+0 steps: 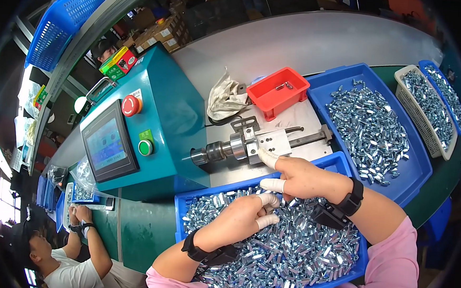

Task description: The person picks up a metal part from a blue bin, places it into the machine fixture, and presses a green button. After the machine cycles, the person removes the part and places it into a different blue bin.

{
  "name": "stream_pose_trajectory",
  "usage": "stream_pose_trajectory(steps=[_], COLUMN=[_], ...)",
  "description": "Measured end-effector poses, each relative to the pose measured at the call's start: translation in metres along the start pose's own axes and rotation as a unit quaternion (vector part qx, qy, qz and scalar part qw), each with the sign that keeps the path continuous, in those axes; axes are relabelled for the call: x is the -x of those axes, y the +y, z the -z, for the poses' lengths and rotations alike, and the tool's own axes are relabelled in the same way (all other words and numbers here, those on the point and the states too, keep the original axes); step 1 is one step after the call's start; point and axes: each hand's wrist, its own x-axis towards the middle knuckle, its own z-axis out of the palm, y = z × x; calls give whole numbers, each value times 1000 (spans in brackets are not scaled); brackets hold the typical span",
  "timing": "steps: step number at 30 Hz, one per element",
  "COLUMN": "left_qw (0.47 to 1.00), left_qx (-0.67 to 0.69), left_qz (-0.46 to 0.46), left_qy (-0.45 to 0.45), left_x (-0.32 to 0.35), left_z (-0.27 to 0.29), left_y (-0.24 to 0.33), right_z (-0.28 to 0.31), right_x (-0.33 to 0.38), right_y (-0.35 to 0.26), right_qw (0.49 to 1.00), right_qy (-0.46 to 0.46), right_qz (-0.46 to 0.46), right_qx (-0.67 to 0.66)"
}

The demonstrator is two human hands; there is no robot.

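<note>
My right hand (303,177), with white covers on its fingertips, reaches to the metal clamping fixture (250,144). Its index fingertip is at the fixture's near side, and the thumb stands apart with nothing visible between them. Below and to the left, my left hand (242,216) hovers over the blue tray (363,258) of small shiny metal pieces (287,253). Its covered fingers are curled in; what they hold, if anything, is hidden. A chuck-like metal spindle (214,152) points at the fixture from the teal machine (172,103).
A red bin (278,97) with a few pieces stands behind the fixture, beside a crumpled whitish cloth (225,99). Another blue tray (418,179) and a beige basket (403,88) of metal pieces are at right. A red stop button (131,106) juts from the machine. A co-worker (70,263) sits at lower left.
</note>
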Motion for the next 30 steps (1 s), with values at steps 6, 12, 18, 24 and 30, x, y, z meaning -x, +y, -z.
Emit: stream_pose_trajectory(steps=[6,12,18,24,30], left_qw=[998,991,981,982,982], left_qx=[-41,-44,-67,-71,-60], left_qz=[-48,-82,-118,-137,-142], left_qy=[27,95,136,112,111], left_x=[1,8,5,2,1], left_z=[-2,3,3,2,5], left_y=[-3,-19,-28,-31,-33], right_z=[-1,15,39,26,20], right_x=[-1,6,-6,-46,-46], right_y=[6,-13,-36,-44,-38], right_qw=[996,995,981,912,873], right_qy=[30,82,123,164,246], right_qz=[35,11,-96,-89,-70], right_qx=[79,51,120,364,416])
